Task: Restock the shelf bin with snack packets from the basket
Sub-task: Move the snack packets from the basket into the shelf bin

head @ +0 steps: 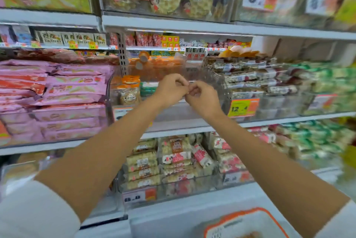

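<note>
A clear shelf bin (179, 113) sits on the middle shelf straight ahead. It holds only a few snack packets at its left end: an orange-topped packet (129, 91) and a green one (148, 89). My left hand (171, 89) and my right hand (202, 98) meet in front of the bin, fingertips pinched together and touching each other. Whether something small sits between the fingertips I cannot tell. The orange-rimmed basket (238, 213) shows at the bottom edge, under my right forearm; its contents are blurred.
Pink packets (73, 91) fill the bin to the left. Stacked bars (248, 81) fill the bin to the right, above a yellow 12.4 price tag (242, 107). Full bins of wrapped snacks (173, 160) line the lower shelf. Shelf edges run above and below my hands.
</note>
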`<move>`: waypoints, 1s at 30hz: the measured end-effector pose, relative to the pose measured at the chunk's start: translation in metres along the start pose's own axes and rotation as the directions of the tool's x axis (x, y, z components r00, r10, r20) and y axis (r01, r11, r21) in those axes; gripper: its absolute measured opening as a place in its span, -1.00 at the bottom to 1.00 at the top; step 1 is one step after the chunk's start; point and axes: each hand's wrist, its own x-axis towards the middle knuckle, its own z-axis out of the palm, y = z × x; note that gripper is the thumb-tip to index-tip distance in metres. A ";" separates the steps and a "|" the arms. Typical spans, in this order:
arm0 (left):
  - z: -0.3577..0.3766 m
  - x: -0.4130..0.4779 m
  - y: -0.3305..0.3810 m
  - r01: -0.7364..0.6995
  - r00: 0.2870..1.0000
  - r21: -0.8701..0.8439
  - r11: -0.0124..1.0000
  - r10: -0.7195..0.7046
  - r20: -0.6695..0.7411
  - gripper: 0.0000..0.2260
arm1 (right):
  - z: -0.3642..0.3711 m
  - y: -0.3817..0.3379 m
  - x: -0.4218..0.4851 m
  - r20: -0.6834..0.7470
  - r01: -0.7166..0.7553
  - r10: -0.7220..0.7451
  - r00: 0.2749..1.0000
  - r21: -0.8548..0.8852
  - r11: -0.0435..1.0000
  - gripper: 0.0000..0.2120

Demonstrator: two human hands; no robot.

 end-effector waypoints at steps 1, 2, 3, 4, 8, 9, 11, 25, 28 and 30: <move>0.015 -0.010 0.004 0.020 0.999 -0.049 0.999 -0.018 0.039 -0.79 | -0.012 0.010 -0.014 -0.020 -0.030 0.030 0.999 0.019 0.999 -0.93; 0.031 -0.018 0.005 0.043 0.996 -0.082 0.996 -0.037 0.080 -0.81 | -0.022 0.023 -0.028 -0.037 -0.058 0.059 0.998 0.030 0.998 -0.90; 0.047 -0.028 0.006 0.067 0.992 -0.102 0.993 -0.055 0.117 -0.84 | -0.032 0.036 -0.042 -0.045 -0.083 0.085 0.995 0.033 0.996 -0.86; 0.064 -0.037 0.005 0.094 0.986 -0.106 0.990 -0.078 0.147 -0.87 | -0.041 0.050 -0.057 -0.043 -0.118 0.118 0.992 0.017 0.993 -0.84; 0.130 -0.071 -0.017 0.167 0.955 -0.061 0.984 -0.146 0.256 -0.90 | -0.065 0.102 -0.119 -0.020 -0.249 0.249 0.968 -0.003 0.968 -0.87; 0.148 -0.082 -0.023 0.192 0.938 -0.044 0.980 -0.170 0.301 -0.87 | -0.069 0.117 -0.136 -0.016 -0.285 0.285 0.958 -0.009 0.958 -0.88; 0.183 -0.104 -0.039 0.263 0.887 -0.014 0.965 -0.236 0.396 -0.85 | -0.073 0.147 -0.170 0.013 -0.366 0.367 0.930 -0.034 0.930 -0.94; 0.334 -0.238 -0.172 0.625 0.532 0.206 0.753 -0.604 0.593 -0.90 | -0.027 0.317 -0.357 0.141 -0.760 0.777 0.613 -0.164 0.629 -0.93; 0.342 -0.252 -0.194 0.644 0.490 0.245 0.724 -0.637 0.595 -0.93 | -0.015 0.342 -0.386 0.160 -0.825 0.845 0.510 -0.189 0.533 -0.85; 0.347 -0.258 -0.211 0.665 0.474 0.247 0.705 -0.654 0.590 -0.92 | -0.007 0.359 -0.405 0.149 -0.864 0.883 0.446 -0.185 0.468 -0.84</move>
